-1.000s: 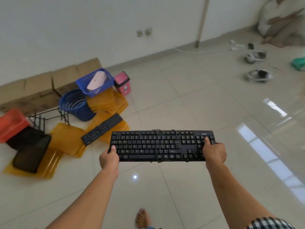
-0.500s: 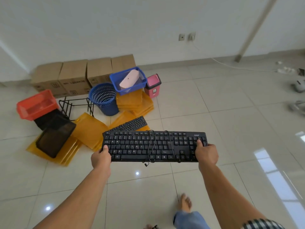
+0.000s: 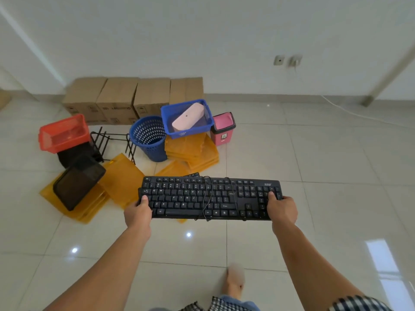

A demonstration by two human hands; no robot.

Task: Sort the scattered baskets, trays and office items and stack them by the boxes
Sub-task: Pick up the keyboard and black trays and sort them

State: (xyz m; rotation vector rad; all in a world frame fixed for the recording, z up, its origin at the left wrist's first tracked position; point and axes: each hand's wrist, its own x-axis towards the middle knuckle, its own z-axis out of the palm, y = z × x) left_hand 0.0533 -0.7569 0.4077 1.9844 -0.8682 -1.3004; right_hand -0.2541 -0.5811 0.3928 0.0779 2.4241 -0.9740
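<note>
I hold a black keyboard [image 3: 211, 197] level in front of me, its cable wound around the middle. My left hand [image 3: 137, 213] grips its left end and my right hand [image 3: 281, 211] grips its right end. Behind it on the floor lies a second black keyboard [image 3: 193, 175], almost hidden. Cardboard boxes [image 3: 134, 98] line the wall. In front of them stand a red basket [image 3: 64, 133], a round blue basket [image 3: 149, 138], a blue rectangular basket [image 3: 187, 118] holding a pink item [image 3: 188, 116], and a pink bin [image 3: 222, 128].
Yellow trays [image 3: 193, 151] lie stacked and scattered on the tiles, with black mesh trays [image 3: 77, 185] and a black wire rack [image 3: 112, 142] on the left. A white cable [image 3: 350, 112] runs along the right wall. My bare foot [image 3: 234, 279] is below.
I have walked closer to the pile with the keyboard. The view has swung left, centring the boxes and baskets. The floor keyboard is now mostly hidden behind the one I hold.
</note>
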